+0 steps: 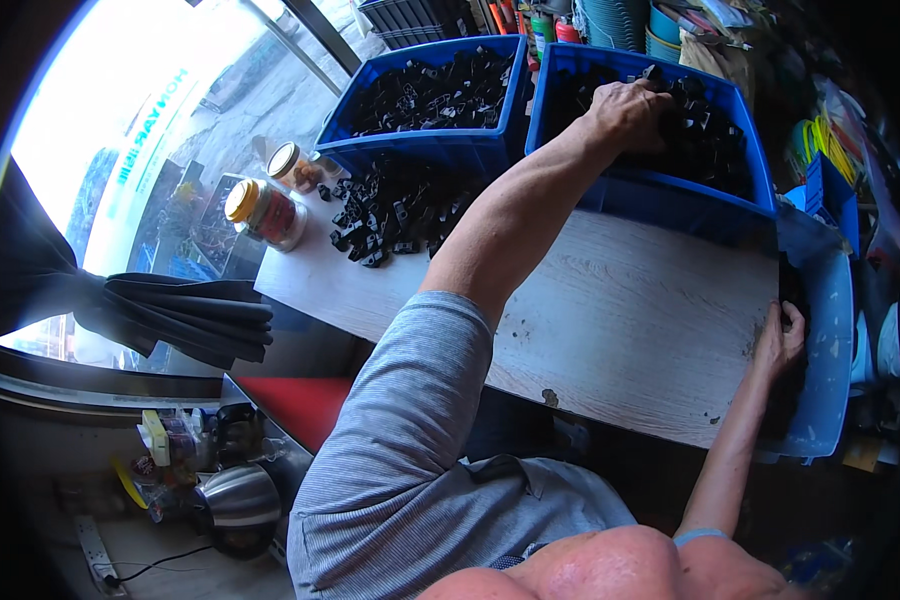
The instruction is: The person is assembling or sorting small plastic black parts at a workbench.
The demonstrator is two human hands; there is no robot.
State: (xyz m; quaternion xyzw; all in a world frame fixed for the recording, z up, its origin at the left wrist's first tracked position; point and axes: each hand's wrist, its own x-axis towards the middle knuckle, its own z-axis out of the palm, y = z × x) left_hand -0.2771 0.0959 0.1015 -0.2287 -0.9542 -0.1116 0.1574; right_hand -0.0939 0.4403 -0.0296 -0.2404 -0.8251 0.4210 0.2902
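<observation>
My left hand reaches into the right blue bin, which is heaped with small black plastic parts. Its knuckles are bent down over the parts; the fingertips are hidden, so any grip is unclear. At the table's right edge rests my right hand, with bent fingers apart and nothing visible in them. Just beyond that edge, below table height, a light blue tub holds dark contents, mostly in shadow. A loose pile of black parts lies on the table left of my left forearm.
Another blue bin of black parts stands at the back left. Two lidded jars are near the window. The pale tabletop has chipped spots. A dark curtain hangs at left; a metal kettle sits below it.
</observation>
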